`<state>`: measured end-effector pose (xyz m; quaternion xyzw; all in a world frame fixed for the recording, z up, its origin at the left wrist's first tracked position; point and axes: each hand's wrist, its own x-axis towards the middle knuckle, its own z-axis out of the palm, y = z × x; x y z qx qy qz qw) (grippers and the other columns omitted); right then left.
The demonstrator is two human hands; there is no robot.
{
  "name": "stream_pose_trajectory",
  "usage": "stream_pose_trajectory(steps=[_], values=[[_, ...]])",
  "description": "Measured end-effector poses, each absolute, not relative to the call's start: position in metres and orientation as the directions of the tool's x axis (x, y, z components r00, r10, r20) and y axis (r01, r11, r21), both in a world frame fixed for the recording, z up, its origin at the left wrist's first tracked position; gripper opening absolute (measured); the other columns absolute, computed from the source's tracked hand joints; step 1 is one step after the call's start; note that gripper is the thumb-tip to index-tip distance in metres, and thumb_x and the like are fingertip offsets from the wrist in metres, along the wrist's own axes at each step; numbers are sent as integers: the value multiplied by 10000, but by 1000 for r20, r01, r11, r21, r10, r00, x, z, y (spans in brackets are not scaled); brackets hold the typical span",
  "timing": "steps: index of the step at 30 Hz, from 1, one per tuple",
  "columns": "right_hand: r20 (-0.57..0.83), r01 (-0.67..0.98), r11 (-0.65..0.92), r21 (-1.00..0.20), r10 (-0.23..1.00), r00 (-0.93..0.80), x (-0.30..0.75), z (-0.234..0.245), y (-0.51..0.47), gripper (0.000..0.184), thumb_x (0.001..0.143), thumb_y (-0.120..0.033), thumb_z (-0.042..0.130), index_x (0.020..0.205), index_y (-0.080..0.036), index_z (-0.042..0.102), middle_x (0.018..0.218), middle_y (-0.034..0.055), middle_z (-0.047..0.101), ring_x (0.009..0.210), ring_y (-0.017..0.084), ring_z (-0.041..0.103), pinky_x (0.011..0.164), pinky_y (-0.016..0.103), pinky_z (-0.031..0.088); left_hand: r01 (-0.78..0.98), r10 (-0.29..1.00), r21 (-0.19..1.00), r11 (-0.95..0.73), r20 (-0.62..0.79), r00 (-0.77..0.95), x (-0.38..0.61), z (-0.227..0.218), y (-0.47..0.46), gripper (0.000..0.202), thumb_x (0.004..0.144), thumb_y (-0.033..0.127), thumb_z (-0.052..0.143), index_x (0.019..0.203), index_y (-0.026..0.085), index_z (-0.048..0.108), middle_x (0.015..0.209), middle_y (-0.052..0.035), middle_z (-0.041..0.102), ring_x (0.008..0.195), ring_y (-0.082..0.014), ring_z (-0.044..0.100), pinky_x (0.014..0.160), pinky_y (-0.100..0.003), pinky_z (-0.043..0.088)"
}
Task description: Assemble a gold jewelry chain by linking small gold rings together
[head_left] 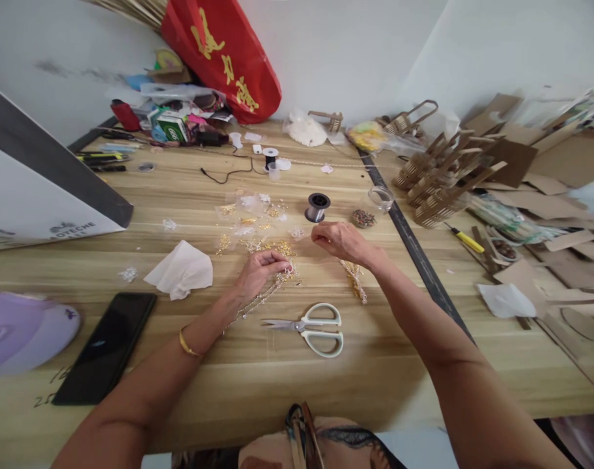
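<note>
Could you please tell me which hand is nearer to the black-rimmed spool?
The right: the right hand is just on the near side of the black-rimmed spool, while the left hand is farther off, to its left and closer in.

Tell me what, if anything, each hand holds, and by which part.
The left hand pinches a beaded strand between thumb and fingers, near the strand's upper end. The right hand has its fingertips together; whether it holds anything cannot be told.
</note>
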<state>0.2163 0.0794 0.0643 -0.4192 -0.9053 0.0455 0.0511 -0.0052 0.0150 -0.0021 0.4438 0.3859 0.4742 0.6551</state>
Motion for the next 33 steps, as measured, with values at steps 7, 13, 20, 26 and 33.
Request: stream_pose_trajectory(steps=[7, 13, 20, 26, 33], values=[[-31, 810, 581, -77, 811, -584, 233, 59, 71, 183, 847, -178, 475, 924, -175, 641, 982, 60, 655, 799, 167, 589, 628, 253, 330, -293, 963, 941, 173, -99, 252, -5, 1, 15, 175, 611, 237, 771, 706, 138, 662, 668, -26, 686, 655, -139, 635, 695, -283, 487], [114, 616, 679, -400, 704, -701, 199, 58, 47, 364, 848, -143, 511, 1210, -182, 532, 1200, 85, 592, 812, 138, 607, 729, 253, 422, -221, 960, 967, 125, -61, 274, -6, -3, 15, 159, 641, 249, 757, 720, 140, 673, 697, -31, 688, 675, -135, 629, 696, -264, 471], [67, 541, 636, -551, 679, -731, 174, 45, 41, 189, 872, -139, 493, 1024, -155, 603, 853, 42, 661, 702, 113, 582, 642, 211, 402, -243, 962, 961, 130, -63, 267, -7, -5, 15, 163, 621, 243, 771, 702, 139, 675, 678, -15, 661, 661, -118, 599, 680, -250, 454], [151, 467, 621, -630, 687, -710, 183, 31, 49, 94, 836, -161, 544, 847, -147, 636, 802, 29, 633, 663, 101, 545, 620, 203, 391, -242, 965, 962, 130, -67, 255, -7, -6, 15, 172, 630, 235, 768, 738, 136, 677, 710, -13, 667, 672, -113, 601, 684, -242, 455], [140, 423, 550, -720, 712, -688, 185, 19, 52, 103, 824, -218, 574, 816, -149, 650, 707, 1, 579, 601, 86, 486, 555, 199, 347, -219, 964, 969, 117, -58, 259, -7, -9, 16, 165, 651, 252, 752, 735, 131, 676, 708, -26, 681, 686, -130, 618, 694, -256, 466]])
